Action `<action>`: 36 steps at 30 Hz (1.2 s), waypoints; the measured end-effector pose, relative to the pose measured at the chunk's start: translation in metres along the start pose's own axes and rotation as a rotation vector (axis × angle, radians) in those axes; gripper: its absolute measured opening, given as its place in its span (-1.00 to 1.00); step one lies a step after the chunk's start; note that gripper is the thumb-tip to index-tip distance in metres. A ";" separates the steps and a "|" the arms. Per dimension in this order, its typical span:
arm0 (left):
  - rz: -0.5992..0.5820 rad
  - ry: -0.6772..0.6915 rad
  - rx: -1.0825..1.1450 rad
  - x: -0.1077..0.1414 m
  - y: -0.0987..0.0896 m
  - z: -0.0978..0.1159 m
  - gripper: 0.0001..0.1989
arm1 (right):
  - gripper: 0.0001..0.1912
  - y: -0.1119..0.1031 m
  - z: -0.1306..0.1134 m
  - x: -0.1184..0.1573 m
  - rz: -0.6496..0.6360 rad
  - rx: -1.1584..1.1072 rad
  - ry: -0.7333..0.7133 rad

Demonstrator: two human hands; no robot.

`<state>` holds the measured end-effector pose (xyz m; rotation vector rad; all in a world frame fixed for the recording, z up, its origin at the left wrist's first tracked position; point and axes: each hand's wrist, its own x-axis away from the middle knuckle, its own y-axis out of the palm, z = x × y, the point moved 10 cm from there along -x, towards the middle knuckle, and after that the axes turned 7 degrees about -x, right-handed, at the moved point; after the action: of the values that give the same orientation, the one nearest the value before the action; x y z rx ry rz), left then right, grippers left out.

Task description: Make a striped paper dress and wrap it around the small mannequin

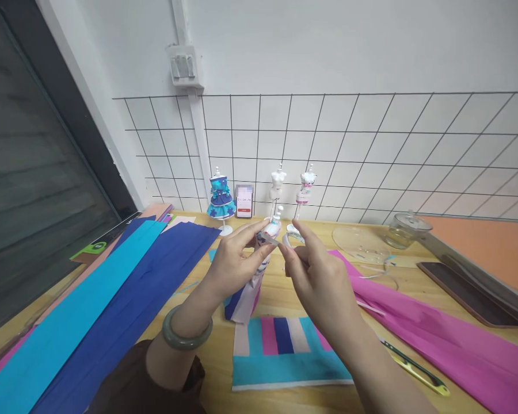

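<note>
My left hand (236, 259) is closed around a miniature dress form (275, 223), its white neck and shoulders showing above my fingers. A skirt of white, blue and pink fabric (245, 302) hangs below the form. My right hand (322, 276) pinches a narrow whitish strip (287, 238) between thumb and index finger. The strip stretches across the front of the form to my left thumb. Whether it is ribbon or tape I cannot tell. On the table below lies a striped fabric piece (280, 371) in turquoise, pink, blue and white.
Blue fabric (155, 270) and turquoise fabric (90, 305) lie left, pink fabric (431, 333) right. A dressed mini form (221, 198), a phone (244, 201) and two white forms (278, 185) stand by the wall. A yellow cutter (418, 371), dark phone (468, 293) and glass jar (408, 229) are at right.
</note>
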<state>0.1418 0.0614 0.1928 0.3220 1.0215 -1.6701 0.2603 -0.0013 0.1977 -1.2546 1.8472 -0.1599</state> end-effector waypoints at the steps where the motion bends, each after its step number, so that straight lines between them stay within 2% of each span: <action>1: -0.001 -0.006 0.010 0.000 0.000 0.000 -0.59 | -0.48 0.000 0.000 0.000 0.000 -0.005 0.000; 16: -0.065 -0.007 0.064 0.001 0.007 0.003 -0.59 | -0.47 -0.009 0.001 -0.002 0.065 0.100 -0.036; 29: -0.119 0.059 0.040 0.002 0.008 0.007 -0.58 | -0.46 -0.005 0.004 -0.005 -0.018 0.033 0.009; 36: -0.152 0.132 0.002 0.001 0.005 0.017 -0.61 | -0.47 -0.004 0.010 -0.003 -0.064 0.006 0.018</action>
<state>0.1510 0.0479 0.2000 0.3677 1.1663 -1.8053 0.2708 0.0029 0.1956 -1.3125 1.8214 -0.2121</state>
